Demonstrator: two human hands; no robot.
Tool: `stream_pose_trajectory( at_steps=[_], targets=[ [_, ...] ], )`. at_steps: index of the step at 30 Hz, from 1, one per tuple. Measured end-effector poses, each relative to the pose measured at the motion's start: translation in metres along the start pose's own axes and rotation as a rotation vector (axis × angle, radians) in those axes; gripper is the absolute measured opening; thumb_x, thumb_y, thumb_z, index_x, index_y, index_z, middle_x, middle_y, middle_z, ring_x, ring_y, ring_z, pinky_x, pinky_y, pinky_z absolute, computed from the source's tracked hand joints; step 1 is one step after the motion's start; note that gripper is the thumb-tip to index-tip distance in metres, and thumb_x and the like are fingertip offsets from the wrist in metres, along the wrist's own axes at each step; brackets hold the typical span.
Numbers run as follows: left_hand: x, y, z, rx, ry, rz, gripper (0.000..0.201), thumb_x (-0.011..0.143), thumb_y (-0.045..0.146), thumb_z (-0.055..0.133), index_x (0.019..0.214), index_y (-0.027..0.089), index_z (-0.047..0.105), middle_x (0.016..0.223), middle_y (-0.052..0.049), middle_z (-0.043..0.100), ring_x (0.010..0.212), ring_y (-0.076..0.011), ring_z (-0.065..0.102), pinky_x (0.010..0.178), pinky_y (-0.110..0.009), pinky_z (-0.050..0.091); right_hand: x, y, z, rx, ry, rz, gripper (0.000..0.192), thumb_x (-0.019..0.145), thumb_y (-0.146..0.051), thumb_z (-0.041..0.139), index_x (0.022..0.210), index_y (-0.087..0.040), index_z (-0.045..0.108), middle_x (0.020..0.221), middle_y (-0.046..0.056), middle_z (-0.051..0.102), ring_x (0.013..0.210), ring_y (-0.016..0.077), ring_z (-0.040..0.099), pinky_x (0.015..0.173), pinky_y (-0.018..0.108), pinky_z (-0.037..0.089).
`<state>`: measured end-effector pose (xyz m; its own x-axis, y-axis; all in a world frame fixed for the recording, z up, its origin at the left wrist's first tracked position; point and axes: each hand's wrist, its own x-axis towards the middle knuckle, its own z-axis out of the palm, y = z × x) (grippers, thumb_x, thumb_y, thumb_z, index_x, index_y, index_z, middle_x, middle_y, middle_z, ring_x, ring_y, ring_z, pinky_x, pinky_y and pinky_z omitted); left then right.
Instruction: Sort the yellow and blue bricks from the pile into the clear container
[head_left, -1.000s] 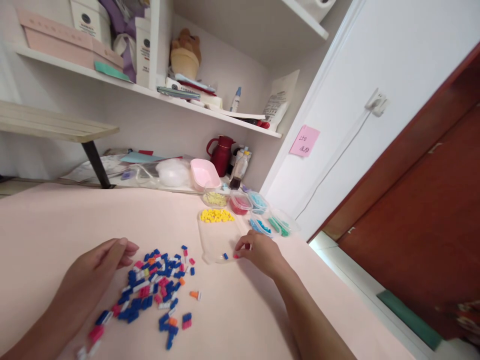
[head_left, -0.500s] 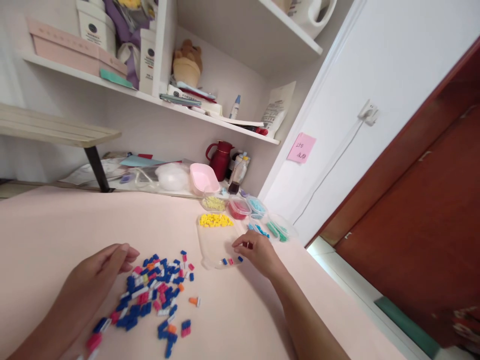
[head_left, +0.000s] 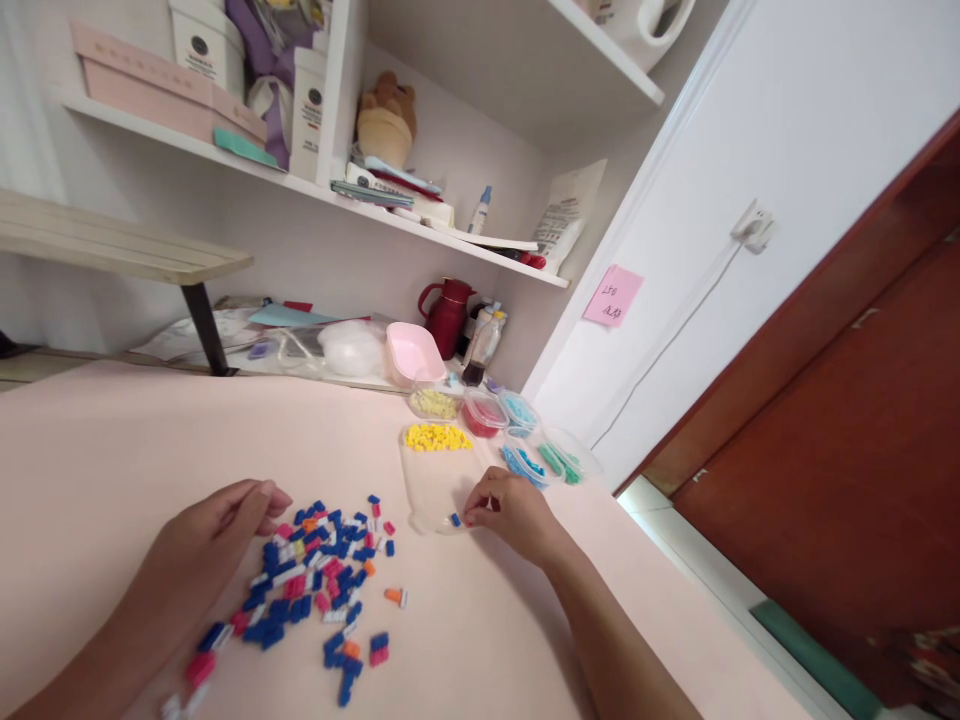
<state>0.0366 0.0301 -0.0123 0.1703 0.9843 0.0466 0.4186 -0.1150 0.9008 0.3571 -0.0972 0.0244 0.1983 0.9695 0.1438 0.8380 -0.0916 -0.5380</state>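
Note:
A loose pile of small blue, pink, white and orange bricks (head_left: 315,575) lies on the pale pink table (head_left: 112,470). My left hand (head_left: 214,535) rests at the pile's left edge, fingers stretched toward it, with nothing seen in it. My right hand (head_left: 511,510) is curled over the near end of a clear flat tray (head_left: 431,480). Its fingertips press down beside a single blue brick (head_left: 454,519). What the fingers hold is hidden. Yellow bricks (head_left: 436,437) are heaped at the tray's far end.
Small clear tubs of yellowish (head_left: 433,402), red (head_left: 484,413), light blue (head_left: 519,408), blue (head_left: 523,463) and green (head_left: 564,461) pieces stand behind the tray. Further back are a pink bowl (head_left: 412,352), a dark red jug (head_left: 448,312) and cluttered shelves. The table edge runs along the right.
My right hand has drawn back to the tray's near end and curled over it. Of the bricks lying there half a second ago, one blue one shows. The left hand has barely moved.

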Motion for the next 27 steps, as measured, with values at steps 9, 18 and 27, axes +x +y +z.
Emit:
stream_pose_trajectory(
  at_steps=[9, 18, 27],
  targets=[
    [-0.006, 0.009, 0.000, -0.020, 0.008, -0.011, 0.037, 0.079, 0.057, 0.046, 0.077, 0.027, 0.067, 0.086, -0.002, 0.076, 0.081, -0.0260, 0.072, 0.081, -0.037, 0.052, -0.001, -0.008, -0.004, 0.144, 0.124, -0.029, 0.013, 0.082, -0.021, 0.061, 0.075, -0.020, 0.071, 0.080, 0.002, 0.062, 0.069, 0.0140, 0.053, 0.063, 0.025, 0.041],
    [-0.014, 0.019, -0.001, -0.013, -0.002, -0.011, 0.036, 0.083, 0.052, 0.044, 0.077, 0.025, 0.067, 0.086, -0.003, 0.075, 0.080, -0.0245, 0.071, 0.079, -0.035, 0.051, -0.019, -0.052, 0.021, 0.273, -0.046, -0.195, 0.017, 0.081, -0.012, 0.063, 0.081, -0.024, 0.075, 0.081, -0.001, 0.060, 0.062, 0.0100, 0.049, 0.058, 0.022, 0.038],
    [-0.015, 0.021, -0.001, -0.015, 0.017, 0.025, 0.033, 0.083, 0.048, 0.047, 0.073, 0.026, 0.068, 0.079, 0.003, 0.075, 0.077, -0.0195, 0.071, 0.070, -0.027, 0.051, -0.028, -0.063, 0.047, 0.271, -0.127, -0.321, 0.021, 0.083, -0.012, 0.063, 0.089, -0.026, 0.077, 0.086, 0.001, 0.068, 0.070, 0.0122, 0.060, 0.065, 0.022, 0.045]
  ],
)
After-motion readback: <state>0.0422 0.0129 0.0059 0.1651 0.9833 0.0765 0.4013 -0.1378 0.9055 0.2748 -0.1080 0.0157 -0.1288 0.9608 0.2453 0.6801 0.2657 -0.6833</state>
